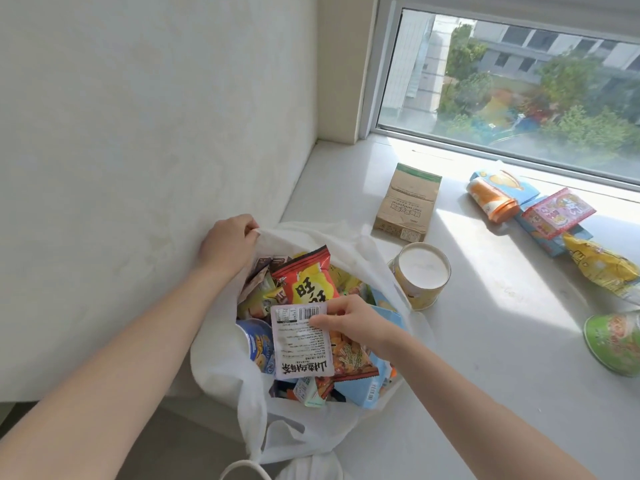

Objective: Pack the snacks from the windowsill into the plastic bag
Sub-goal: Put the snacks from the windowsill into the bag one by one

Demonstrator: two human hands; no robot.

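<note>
A white plastic bag (228,368) stands open at the windowsill's left end, filled with several snack packs. My left hand (227,245) grips the bag's far rim and holds it up. My right hand (349,322) pinches a white printed snack packet (299,344) over the bag's mouth, above a red and yellow pack (306,278). On the windowsill (485,341) lie a brown paper box (407,202), a yellow cup with a white lid (420,275), an orange tube (490,199), a pink pack (557,213), a yellow bag (602,268) and a green cup (614,341).
A white wall (138,133) runs along the left, right behind the bag. The window (519,84) closes off the back of the sill. A blue box (543,237) lies under the pink pack. The sill's front edge drops off below the bag.
</note>
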